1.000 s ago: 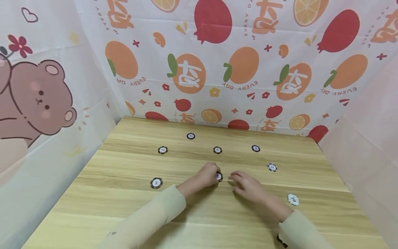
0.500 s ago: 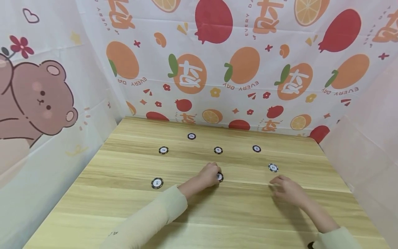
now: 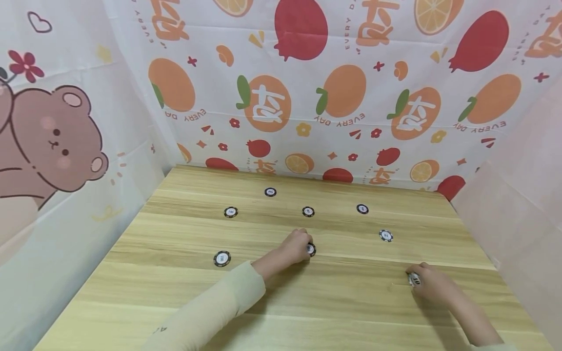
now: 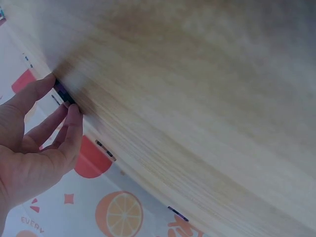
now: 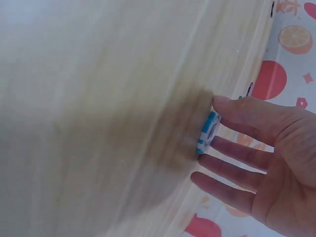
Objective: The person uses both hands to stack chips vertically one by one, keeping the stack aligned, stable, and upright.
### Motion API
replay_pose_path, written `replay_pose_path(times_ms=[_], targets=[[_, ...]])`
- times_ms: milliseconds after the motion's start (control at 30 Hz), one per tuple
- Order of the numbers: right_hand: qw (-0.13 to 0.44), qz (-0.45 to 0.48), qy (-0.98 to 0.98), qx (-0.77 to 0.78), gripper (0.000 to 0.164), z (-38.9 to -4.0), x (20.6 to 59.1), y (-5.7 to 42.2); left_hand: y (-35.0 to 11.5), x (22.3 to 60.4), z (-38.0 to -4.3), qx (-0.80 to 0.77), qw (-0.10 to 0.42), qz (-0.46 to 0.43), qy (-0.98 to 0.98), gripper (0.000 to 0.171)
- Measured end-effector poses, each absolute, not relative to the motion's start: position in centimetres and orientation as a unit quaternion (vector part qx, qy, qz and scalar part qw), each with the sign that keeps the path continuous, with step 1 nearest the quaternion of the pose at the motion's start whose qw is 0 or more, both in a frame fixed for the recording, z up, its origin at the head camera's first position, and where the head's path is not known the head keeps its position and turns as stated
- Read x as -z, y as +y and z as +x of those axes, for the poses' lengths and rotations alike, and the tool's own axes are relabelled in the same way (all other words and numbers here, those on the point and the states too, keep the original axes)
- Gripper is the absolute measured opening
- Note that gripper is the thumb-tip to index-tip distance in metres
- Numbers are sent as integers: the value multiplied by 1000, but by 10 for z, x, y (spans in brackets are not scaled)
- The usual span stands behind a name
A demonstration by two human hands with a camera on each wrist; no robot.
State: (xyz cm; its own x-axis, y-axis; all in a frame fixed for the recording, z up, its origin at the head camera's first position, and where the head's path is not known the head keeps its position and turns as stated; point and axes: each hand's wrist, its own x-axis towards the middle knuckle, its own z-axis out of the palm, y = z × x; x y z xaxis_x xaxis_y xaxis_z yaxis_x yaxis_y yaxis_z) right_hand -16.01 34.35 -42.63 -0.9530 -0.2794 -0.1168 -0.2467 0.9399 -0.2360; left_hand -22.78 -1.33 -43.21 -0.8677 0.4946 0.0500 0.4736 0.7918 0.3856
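Observation:
My left hand pinches a black-rimmed poker chip lying at the middle of the wooden table, partly hidden by my fingers. In the left wrist view, the thumb and fingers of that hand grip the chip's dark edge from opposite sides. Farther right, my right hand holds a white poker chip marked 10. The right wrist view shows this chip's blue-and-white edge between the thumb and fingers of my right hand.
Other chips lie flat on the table: black-rimmed ones at front left, left and back centre, dark ones farther back and at back right, and a 10 chip on the right. Printed cloth hangs behind.
My right hand has moved away from beside the left hand, rightward and nearer, and has taken hold of the white 10 chip. My left hand stays on its black-rimmed chip.

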Motion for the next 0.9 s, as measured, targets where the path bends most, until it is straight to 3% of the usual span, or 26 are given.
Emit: replay_pose_path(times_ms=[333,900], targets=[[19,-150,979,134,34,-158,434,345,-14,433,-228,-200,33,251,946,20],[-1,-167,974,153,24,-163,431,340,-13,429,-226,-188,39,248,950,21]])
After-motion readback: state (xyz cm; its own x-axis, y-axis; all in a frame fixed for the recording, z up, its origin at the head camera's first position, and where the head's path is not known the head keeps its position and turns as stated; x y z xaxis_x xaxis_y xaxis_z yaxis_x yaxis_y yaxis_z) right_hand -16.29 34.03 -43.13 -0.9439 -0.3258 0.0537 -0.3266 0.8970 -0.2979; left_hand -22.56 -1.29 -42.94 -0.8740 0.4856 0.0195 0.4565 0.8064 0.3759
